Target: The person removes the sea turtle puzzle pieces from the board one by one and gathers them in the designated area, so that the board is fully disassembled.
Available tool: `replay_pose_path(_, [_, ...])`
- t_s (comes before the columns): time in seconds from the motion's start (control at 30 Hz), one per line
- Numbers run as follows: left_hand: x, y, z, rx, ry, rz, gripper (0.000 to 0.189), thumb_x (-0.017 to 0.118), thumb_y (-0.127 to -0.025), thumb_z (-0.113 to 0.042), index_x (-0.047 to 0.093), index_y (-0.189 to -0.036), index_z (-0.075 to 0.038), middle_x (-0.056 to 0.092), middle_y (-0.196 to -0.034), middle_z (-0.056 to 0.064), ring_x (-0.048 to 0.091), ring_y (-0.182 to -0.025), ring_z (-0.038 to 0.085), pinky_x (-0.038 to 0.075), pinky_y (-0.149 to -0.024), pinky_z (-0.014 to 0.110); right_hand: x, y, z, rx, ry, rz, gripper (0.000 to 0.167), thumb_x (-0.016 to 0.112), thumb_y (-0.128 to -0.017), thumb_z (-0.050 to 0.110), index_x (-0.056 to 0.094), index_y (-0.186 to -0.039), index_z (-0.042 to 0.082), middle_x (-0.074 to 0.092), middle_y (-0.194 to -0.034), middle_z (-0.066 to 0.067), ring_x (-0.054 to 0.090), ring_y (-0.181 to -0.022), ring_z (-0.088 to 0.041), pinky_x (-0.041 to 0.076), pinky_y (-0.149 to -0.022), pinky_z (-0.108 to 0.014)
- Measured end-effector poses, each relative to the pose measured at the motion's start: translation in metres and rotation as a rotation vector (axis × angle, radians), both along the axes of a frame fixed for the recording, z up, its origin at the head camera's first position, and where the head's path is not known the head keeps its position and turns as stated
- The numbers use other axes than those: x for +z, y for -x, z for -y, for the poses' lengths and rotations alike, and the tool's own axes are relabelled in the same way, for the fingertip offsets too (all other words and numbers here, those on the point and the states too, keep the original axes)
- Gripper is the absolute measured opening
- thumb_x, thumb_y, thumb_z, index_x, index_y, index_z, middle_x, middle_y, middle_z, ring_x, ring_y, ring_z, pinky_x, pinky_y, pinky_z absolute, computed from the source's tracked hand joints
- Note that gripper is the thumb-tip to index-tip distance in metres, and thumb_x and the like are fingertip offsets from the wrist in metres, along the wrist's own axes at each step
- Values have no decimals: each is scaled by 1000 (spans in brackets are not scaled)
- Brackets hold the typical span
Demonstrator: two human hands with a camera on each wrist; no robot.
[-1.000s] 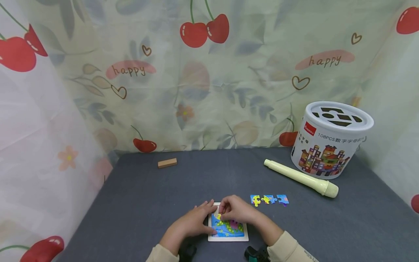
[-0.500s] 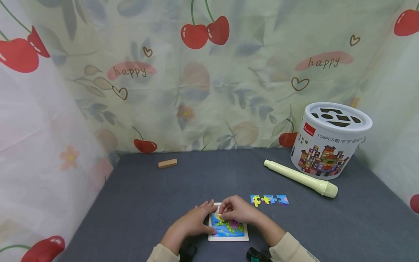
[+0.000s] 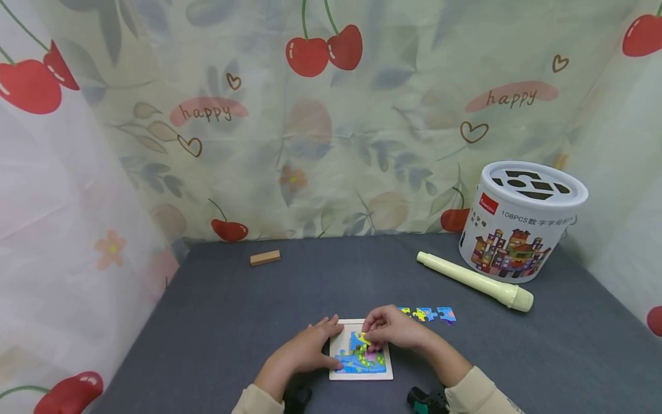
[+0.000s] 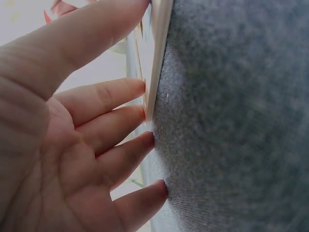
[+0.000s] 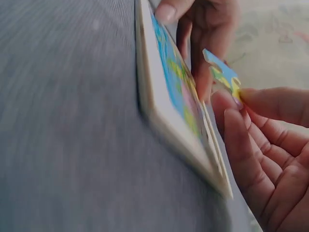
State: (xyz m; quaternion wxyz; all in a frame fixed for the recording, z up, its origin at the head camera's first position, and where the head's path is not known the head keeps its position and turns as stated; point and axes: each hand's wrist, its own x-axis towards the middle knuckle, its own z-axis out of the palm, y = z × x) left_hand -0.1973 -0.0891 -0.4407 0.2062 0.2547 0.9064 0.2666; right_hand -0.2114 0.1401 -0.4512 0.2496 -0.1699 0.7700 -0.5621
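Note:
A small square jigsaw puzzle tray (image 3: 338, 342) with a pale wooden border lies on the table at the front. Blue, green and pink pieces fill its lower part, and bare wood shows at the upper left. My left hand (image 3: 309, 349) rests along the tray's left side with its fingers spread, thumb over the lower left corner. Above the tray's right part, my right hand (image 3: 398, 330) pinches a blue and yellow puzzle piece (image 5: 224, 75) between thumb and fingers. In the right wrist view this piece is tilted and raised off the tray.
Several loose puzzle pieces (image 3: 427, 314) lie in a row behind my right hand, partly covered by it. Farther right are a pale yellow toy microphone (image 3: 473, 280) and a white bucket (image 3: 522, 224) with a slotted lid. A brown wooden block (image 3: 265, 258) lies back left.
My right hand has moved right, lifting the blue and yellow puzzle piece from the tray's upper left, where bare wood now shows. The left hand stays in place.

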Motion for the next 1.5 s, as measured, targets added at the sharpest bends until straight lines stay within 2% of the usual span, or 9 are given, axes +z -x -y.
replay_pose_path(0.2, [1, 1, -1, 16, 12, 18, 72, 77, -75, -30, 46, -138, -9, 32, -151, 10, 25, -141, 31, 22, -110, 56, -5, 2, -24, -19, 27, 59, 20, 64, -86, 10, 61, -95, -8, 65, -71, -2, 63, -62, -10, 54, -61, -25])
replay_pose_path(0.83, [0, 1, 0, 2, 6, 33, 73, 75, -77, -30, 44, -139, -9, 30, -152, 10, 22, -142, 31, 20, -111, 56, -7, -5, -76, -90, 38, 36, 27, 60, -89, 12, 56, -100, -12, 65, -72, -1, 61, -62, -6, 53, -60, -23])
replay_pose_path(1.13, [0, 1, -1, 2, 8, 37, 72, 75, -77, -30, 44, -139, -9, 30, -152, 10, 23, -142, 31, 19, -111, 56, -9, -6, -87, -117, 10, 35, 26, 59, -90, 12, 56, -100, -12, 64, -74, -2, 60, -63, -7, 54, -60, -23])
replay_pose_path(1.5, [-1, 1, -1, 10, 14, 38, 73, 75, -77, -31, 44, -139, -10, 30, -152, 9, 23, -142, 31, 19, -111, 56, -6, -9, -83, -146, -26, -6, 24, 61, -87, 6, 57, -99, -14, 64, -75, -4, 61, -64, -8, 54, -60, -24])
